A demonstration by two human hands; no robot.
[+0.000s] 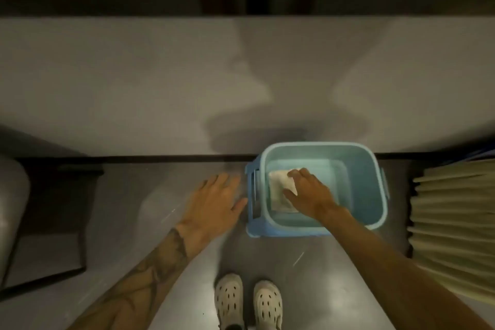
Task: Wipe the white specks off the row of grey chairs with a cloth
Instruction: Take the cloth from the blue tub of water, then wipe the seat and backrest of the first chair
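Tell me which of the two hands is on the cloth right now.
The right hand: it reaches into the blue bucket with its fingers on the white cloth. The left hand is spread open outside the bucket, beside its left wall, holding nothing.

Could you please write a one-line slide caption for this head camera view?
Right hand reaches into a light blue bucket for a white cloth; left hand hovers open beside it.
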